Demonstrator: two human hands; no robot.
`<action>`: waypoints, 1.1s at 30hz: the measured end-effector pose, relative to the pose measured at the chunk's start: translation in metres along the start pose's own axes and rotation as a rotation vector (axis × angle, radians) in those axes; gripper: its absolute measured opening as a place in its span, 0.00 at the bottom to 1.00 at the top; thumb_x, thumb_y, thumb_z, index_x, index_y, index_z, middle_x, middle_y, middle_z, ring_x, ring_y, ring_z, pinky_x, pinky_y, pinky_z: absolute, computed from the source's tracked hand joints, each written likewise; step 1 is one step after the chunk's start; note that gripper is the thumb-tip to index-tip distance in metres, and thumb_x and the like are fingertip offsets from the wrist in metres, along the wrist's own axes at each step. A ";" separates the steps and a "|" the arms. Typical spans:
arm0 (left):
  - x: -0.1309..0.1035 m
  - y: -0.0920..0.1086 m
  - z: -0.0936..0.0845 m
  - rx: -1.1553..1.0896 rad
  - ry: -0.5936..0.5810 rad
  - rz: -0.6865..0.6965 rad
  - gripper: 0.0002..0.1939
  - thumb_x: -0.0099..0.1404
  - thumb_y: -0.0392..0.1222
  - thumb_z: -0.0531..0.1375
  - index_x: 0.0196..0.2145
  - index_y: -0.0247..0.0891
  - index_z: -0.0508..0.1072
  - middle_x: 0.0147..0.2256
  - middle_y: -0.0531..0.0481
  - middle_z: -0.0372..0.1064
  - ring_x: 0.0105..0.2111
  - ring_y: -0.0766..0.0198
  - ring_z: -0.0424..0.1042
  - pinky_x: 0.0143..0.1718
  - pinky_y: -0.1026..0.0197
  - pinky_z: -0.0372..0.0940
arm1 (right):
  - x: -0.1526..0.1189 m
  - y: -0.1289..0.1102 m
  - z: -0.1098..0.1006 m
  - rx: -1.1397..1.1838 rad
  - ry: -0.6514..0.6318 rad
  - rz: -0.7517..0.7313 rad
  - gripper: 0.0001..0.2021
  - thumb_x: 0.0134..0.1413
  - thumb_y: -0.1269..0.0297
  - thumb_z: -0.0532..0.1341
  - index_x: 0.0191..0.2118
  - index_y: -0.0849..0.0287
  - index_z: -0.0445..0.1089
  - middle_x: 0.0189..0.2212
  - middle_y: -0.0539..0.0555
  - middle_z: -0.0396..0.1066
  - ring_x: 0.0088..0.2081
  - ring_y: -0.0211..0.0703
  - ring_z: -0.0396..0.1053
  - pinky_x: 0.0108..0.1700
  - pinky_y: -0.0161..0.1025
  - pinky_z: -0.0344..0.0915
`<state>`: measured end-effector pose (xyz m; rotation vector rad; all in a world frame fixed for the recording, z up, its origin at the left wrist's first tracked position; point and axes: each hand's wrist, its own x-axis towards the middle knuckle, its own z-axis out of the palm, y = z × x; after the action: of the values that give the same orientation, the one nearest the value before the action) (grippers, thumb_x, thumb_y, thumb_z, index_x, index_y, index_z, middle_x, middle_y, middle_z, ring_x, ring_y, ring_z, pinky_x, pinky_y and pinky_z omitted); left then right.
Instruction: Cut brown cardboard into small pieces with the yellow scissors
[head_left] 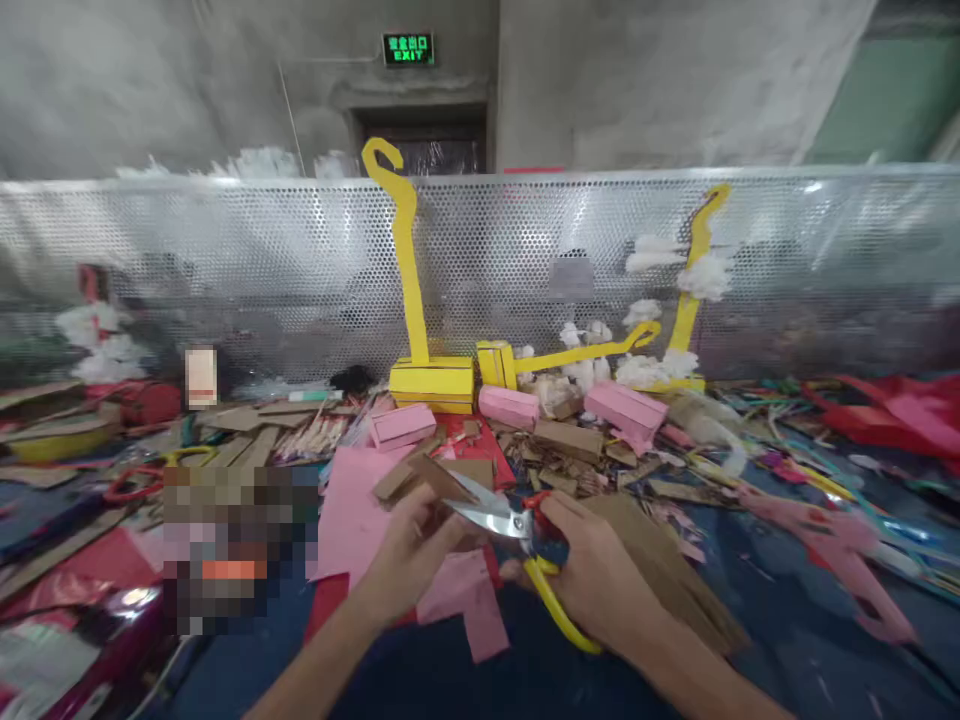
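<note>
My right hand (596, 565) grips a pair of scissors (499, 522) by the red and yellow handles, with the blades parted and pointing left. Between the closed fingers of my left hand (409, 555) is a small brown cardboard piece (435, 478), close to the blade tips. Whether the blades touch the cardboard I cannot tell. Below and behind my left hand lie pink paper (352, 510) and a pink cut-out shape (480, 605). A larger cardboard sheet (660, 565) rests beside my right hand.
Behind the hands stand a yellow box with a tall hooked strip (431, 380), a second yellow piece (496, 363) and pink blocks (401, 427). Cardboard scraps (562, 450) litter the middle. A pink glue gun (840, 545) lies right. A perforated metal panel (300, 270) closes off the back.
</note>
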<state>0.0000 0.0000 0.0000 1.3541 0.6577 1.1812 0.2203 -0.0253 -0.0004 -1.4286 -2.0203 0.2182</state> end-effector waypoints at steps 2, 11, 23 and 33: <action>-0.001 0.001 0.001 -0.014 -0.018 0.003 0.15 0.65 0.46 0.65 0.46 0.37 0.72 0.46 0.43 0.78 0.42 0.55 0.79 0.45 0.53 0.76 | 0.002 -0.002 -0.001 0.008 0.021 -0.025 0.17 0.50 0.51 0.67 0.28 0.55 0.60 0.31 0.54 0.68 0.31 0.46 0.67 0.31 0.37 0.59; -0.003 0.002 0.000 0.012 -0.034 -0.010 0.14 0.67 0.44 0.62 0.48 0.37 0.71 0.47 0.42 0.77 0.41 0.57 0.79 0.44 0.55 0.75 | 0.000 -0.004 0.000 0.027 0.045 -0.039 0.19 0.48 0.49 0.68 0.25 0.55 0.60 0.19 0.47 0.64 0.21 0.37 0.58 0.24 0.34 0.49; -0.003 0.001 0.003 0.049 -0.014 -0.006 0.15 0.63 0.47 0.66 0.44 0.37 0.73 0.41 0.44 0.77 0.39 0.57 0.78 0.41 0.54 0.75 | -0.002 -0.003 0.005 0.029 -0.004 -0.053 0.14 0.53 0.55 0.65 0.36 0.54 0.60 0.38 0.56 0.68 0.38 0.50 0.67 0.37 0.40 0.63; -0.003 -0.010 0.013 0.156 0.051 0.076 0.17 0.65 0.48 0.63 0.47 0.35 0.72 0.48 0.38 0.75 0.46 0.49 0.76 0.41 0.54 0.75 | 0.001 -0.004 0.002 0.042 -0.051 -0.036 0.15 0.55 0.54 0.65 0.32 0.54 0.59 0.33 0.53 0.65 0.32 0.45 0.64 0.34 0.40 0.61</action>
<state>0.0128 -0.0059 -0.0080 1.4952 0.7529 1.2494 0.2159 -0.0253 0.0002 -1.3726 -2.0683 0.2825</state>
